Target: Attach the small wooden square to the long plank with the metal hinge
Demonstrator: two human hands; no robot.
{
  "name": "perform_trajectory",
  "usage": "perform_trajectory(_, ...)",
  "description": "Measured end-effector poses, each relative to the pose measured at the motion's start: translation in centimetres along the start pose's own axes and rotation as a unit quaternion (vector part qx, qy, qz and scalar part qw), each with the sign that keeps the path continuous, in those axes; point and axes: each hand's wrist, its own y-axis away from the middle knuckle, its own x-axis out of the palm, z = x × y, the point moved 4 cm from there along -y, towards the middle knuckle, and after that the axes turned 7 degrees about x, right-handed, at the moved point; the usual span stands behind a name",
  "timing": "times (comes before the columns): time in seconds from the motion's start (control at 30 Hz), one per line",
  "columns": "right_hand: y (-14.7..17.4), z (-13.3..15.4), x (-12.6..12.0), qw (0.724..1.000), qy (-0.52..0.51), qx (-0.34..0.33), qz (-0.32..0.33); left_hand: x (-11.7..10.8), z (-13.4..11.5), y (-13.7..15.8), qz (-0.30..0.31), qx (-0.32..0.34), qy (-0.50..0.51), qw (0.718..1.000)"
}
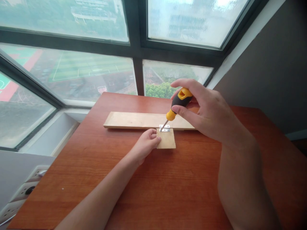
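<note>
My right hand (203,108) grips a yellow and black screwdriver (181,99) by its handle. The shaft slants down to the left, and its tip meets the near leaf of a silver hinge (165,128). That hinge joins a long pale wooden board (134,120) to a small square wooden piece (167,141) on the near side. With thumb and fingers, my left hand (148,142) pinches the left edge of the small piece. Part of the long board's right end is hidden behind my right hand.
Everything lies on a reddish-brown wooden table (153,188). Large windows with dark frames (139,51) rise behind the table's far edge. A grey wall (268,64) is at the right. White power sockets (26,190) sit low at the left.
</note>
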Motion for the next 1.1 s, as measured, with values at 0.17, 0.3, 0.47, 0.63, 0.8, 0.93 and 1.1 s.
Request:
perform_trajectory(0.17,0.0,-0.23,0.05,1.0,0.0,0.005,0.0,-0.03,0.0,0.05,-0.002,0.001,-0.003,1.0)
perform_trajectory(0.3,-0.03,-0.54,0.18,1.0,-0.006,0.013,-0.003,-0.02,0.03,0.1,0.0,0.002,0.0,1.0)
perform_trajectory(0.47,-0.09,-0.69,0.23,1.0,-0.011,0.018,-0.006,0.06,-0.05,0.16,0.0,-0.001,0.003,1.0)
perform_trajectory(0.63,-0.03,-0.44,0.21,1.0,-0.012,0.014,0.004,0.04,-0.08,0.15,-0.003,-0.001,0.002,1.0)
perform_trajectory(0.8,0.03,-0.29,0.15,1.0,-0.017,0.012,0.02,-0.06,0.07,0.04,-0.001,0.0,0.001,1.0)
perform_trajectory(0.93,0.03,-0.25,0.1,1.0,-0.011,0.006,0.017,-0.06,0.14,0.01,0.0,-0.001,-0.003,1.0)
perform_trajectory(1.1,-0.13,-0.38,0.28,1.0,0.019,0.0,-0.006,-0.01,0.09,0.04,0.0,-0.001,-0.003,1.0)
